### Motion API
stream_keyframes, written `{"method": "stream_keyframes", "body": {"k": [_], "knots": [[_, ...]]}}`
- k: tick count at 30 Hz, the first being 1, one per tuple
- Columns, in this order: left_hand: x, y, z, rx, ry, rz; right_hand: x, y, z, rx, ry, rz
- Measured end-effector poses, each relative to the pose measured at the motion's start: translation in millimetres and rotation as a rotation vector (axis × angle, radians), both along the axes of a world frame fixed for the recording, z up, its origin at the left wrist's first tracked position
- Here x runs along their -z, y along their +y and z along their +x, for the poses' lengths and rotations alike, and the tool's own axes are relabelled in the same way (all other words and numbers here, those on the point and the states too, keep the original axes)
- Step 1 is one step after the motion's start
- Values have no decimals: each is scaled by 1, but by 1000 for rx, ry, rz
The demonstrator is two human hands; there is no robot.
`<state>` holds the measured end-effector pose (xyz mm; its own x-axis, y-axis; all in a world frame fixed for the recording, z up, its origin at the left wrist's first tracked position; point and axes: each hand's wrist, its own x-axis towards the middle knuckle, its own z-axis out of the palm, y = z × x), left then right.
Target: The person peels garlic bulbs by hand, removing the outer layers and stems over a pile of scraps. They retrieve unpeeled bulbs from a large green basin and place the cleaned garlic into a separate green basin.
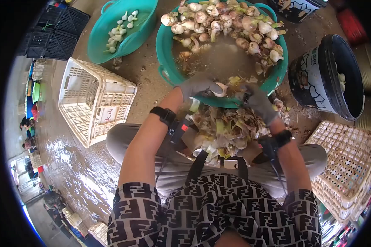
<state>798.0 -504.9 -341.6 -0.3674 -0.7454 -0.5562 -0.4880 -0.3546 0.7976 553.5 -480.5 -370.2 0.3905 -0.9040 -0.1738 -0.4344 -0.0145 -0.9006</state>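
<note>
In a grey glove, my left hand pinches a garlic bulb above the near rim of a green tub. To its right is my gloved right hand, its fingers closed by the same rim; a small dark thing shows at them, too unclear to name. Many unpeeled garlic bulbs are heaped along the far and right sides of the tub, over murky brown water. Under my hands, between my legs, lies a pile of peeled-off skins and leaves.
A green basin with white peeled bulbs sits back left. Nearer stands a white plastic crate. A tilted black-rimmed bucket with pale bulbs is at right, above another crate. Black crates are far left on the wet floor.
</note>
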Motion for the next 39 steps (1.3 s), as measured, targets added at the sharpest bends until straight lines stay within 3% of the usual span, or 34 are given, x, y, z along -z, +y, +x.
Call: {"method": "stream_keyframes", "body": {"k": [2, 5, 7, 10, 13, 16, 19, 23, 25, 27, 29, 31, 33, 35, 39], "knots": [[-17, 11, -7, 34, 11, -47, 7, 7, 17, 53, -137, 77], [-38, 25, -14, -30, 237, 18, 3, 14, 26, 172, -312, 283], [-36, 35, -17, -95, 215, -138, -16, 20, 26, 230, -520, 348], [-29, 58, -35, -139, 111, -306, -6, 15, 13, -157, 147, -814], [-8, 76, -50, -130, -23, -397, -18, 23, 28, 190, -374, 246], [0, 83, -56, -147, -108, -550, -43, 26, 28, 125, -120, 398], [-4, 85, -56, -203, -110, -596, -30, 27, 20, 74, -256, 265], [-16, 80, -54, -250, 17, -502, -18, 26, 7, -76, -49, -339], [-1, 75, -51, -333, 232, -390, 5, 15, -4, -248, 172, -705], [8, 74, -49, -371, 313, -358, 3, 20, 0, -117, -190, -316], [3, 75, -48, -363, 263, -412, -20, 25, 8, -41, -287, -95], [-9, 76, -48, -259, 121, -472, -49, 29, 12, -19, -127, -45], [-12, 77, -49, -210, 51, -501, -49, 29, 13, 2, -204, 124], [-8, 77, -50, -220, 51, -506, -45, 28, 14, -29, -200, 28], [12, 75, -48, -305, 289, -379, -12, 21, 3, -168, 72, -689]]}}
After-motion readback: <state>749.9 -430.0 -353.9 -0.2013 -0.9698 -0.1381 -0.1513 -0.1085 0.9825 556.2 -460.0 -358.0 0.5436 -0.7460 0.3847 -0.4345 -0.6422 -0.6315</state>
